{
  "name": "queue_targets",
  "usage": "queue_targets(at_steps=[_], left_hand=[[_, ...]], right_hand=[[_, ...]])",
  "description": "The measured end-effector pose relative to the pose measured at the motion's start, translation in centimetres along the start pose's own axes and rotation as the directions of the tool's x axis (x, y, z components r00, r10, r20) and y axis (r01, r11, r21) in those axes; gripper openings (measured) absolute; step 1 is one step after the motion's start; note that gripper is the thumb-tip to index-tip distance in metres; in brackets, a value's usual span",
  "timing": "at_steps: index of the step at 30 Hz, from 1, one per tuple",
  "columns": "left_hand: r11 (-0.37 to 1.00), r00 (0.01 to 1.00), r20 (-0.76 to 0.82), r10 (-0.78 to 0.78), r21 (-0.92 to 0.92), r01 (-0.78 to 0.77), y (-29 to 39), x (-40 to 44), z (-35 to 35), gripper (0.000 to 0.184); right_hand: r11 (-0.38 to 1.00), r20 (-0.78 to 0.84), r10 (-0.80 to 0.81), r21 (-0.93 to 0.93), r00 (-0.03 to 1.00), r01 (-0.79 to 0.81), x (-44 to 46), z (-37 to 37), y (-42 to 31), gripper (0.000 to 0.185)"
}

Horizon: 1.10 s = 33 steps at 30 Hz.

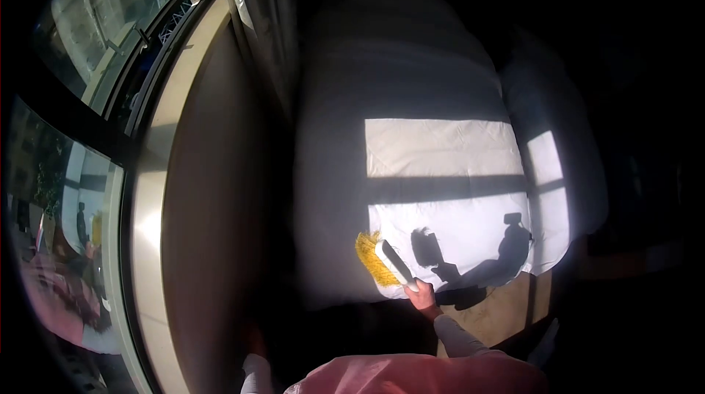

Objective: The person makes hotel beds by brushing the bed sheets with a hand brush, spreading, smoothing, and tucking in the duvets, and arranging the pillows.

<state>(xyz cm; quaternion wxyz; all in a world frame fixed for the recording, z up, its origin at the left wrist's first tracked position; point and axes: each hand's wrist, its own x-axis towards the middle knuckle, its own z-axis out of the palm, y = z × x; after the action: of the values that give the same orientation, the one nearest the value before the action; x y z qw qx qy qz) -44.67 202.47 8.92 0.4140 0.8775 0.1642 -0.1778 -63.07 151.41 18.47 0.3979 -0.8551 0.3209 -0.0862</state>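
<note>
A brush (pixel 393 260) with yellow bristles and a white and dark back is in my right hand (pixel 421 295), whose fingers are wrapped round its handle. The bristles point left, over the near end of a white bedcover (pixel 455 225). Whether they touch the cloth, I cannot tell. My left hand (pixel 252 337) hangs low in deep shadow, near the wall below the window; its fingers are too dark to make out.
A window (pixel 44 152) with a pale sill (pixel 150 232) runs along the left, beside a curtain (pixel 253 12). More white bedding (pixel 551 174) lies at the right. Sunlight falls on the bedcover with shadows of a person and the brush. A lit floor patch (pixel 507 313) shows at the bed's foot.
</note>
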Motion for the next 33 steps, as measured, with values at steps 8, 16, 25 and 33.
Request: queue_targets(at_steps=[8, 16, 25, 33], left_hand=[[0.766, 0.921, 0.215, 0.323, -0.631, -0.121, 45.4, 5.5, 13.4, 0.024], [0.666, 0.564, 0.487, 0.667, -0.728, -0.159, 74.2, 40.5, 38.5, 0.038], [0.638, 0.677, 0.206, 0.707, 0.227, -0.736, 68.6, 74.5, 43.4, 0.061], [0.438, 0.509, 0.215, 0.834, 0.305, -0.846, 69.6, 66.2, 51.0, 0.045]], right_hand=[[0.995, -0.012, -0.101, -0.018, 0.995, 0.101, 16.5, -1.2, -8.8, 0.023], [0.922, -0.139, 0.387, 0.042, 0.911, -0.385, 45.0, 1.4, -8.7, 0.024], [0.706, -0.468, 0.703, 0.377, 0.535, -0.599, 68.5, -5.8, 8.4, 0.023], [0.927, 0.061, 0.369, 0.050, 0.928, -0.372, 62.9, 10.1, 4.6, 0.024]])
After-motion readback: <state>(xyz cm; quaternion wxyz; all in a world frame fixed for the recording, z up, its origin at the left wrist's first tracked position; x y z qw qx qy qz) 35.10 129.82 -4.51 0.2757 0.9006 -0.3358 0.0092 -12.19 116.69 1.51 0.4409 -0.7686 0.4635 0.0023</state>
